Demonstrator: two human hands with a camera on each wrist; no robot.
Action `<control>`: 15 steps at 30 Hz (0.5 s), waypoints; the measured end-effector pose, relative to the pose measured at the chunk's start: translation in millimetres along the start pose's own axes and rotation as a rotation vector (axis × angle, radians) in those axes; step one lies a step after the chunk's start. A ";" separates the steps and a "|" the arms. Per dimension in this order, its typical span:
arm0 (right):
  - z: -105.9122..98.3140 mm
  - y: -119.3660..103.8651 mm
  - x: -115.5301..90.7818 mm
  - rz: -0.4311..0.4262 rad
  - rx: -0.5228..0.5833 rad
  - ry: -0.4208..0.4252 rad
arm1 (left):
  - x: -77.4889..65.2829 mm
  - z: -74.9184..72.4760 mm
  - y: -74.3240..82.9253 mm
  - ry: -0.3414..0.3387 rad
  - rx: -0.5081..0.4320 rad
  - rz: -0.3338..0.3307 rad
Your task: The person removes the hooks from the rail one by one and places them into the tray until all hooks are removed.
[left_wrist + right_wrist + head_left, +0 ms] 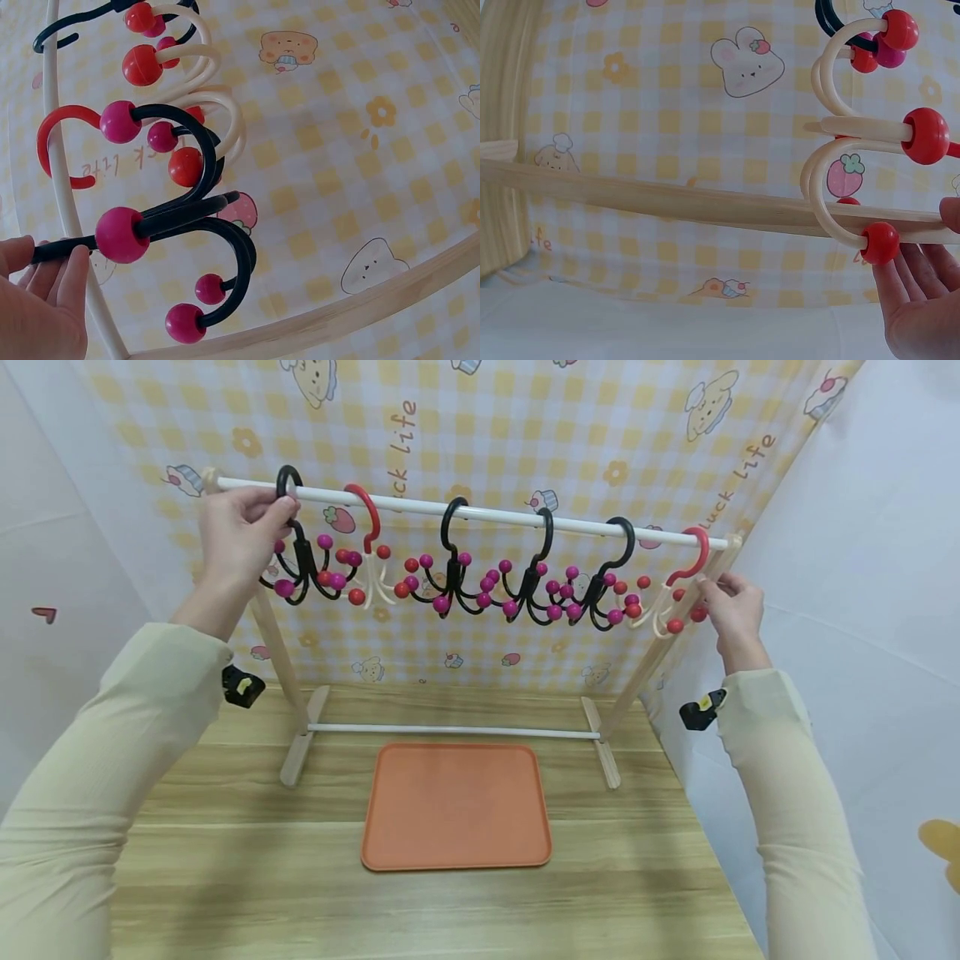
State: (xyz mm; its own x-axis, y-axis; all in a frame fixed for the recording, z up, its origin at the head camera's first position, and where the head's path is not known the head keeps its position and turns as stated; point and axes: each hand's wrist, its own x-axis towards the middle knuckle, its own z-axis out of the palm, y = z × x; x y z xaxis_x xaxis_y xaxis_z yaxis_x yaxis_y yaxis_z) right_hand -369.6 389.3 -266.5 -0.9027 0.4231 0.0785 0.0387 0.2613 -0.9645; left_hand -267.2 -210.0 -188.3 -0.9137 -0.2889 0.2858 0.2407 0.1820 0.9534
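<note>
My left hand (238,539) pinches a black multi-prong hanger (303,560) by its hook, at the left end of the white rod (420,507). The hook curves over the rod, and magenta balls tip its prongs. Close beside it hangs a cream hanger with a red hook (367,518) and red balls. At the rod's other end, my right hand (737,610) grips the wooden post (727,208) of the rack between thumb and fingers. A second cream hanger (866,129) with a red hook hangs right by those fingers.
Several more black hangers, one in the middle (453,578), hang along the rod. The rack stands on wooden feet (600,743) joined by a low white bar (457,730). An orange tray (457,806) lies on the wooden table (450,914). Behind hangs a yellow checked cloth (480,443).
</note>
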 end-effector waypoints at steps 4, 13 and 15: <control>4.8 -14.5 -22.2 0.004 -0.006 0.028 | -0.1 1.5 1.6 -0.004 0.000 0.000; 6.8 -20.1 -30.7 0.009 0.002 0.020 | -2.8 -1.2 6.3 0.010 -0.011 0.058; 5.5 -17.3 -25.0 0.018 -0.002 0.008 | -3.6 -2.9 8.3 0.015 -0.024 0.073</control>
State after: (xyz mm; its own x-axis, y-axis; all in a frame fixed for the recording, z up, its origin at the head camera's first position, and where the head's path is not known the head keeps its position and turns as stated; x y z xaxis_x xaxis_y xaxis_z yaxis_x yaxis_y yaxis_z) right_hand -350.0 369.4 -253.2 -0.8983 0.4347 0.0635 0.0553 0.2552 -0.9653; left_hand -261.1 -210.2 -181.1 -0.8885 -0.2896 0.3560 0.3147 0.1802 0.9319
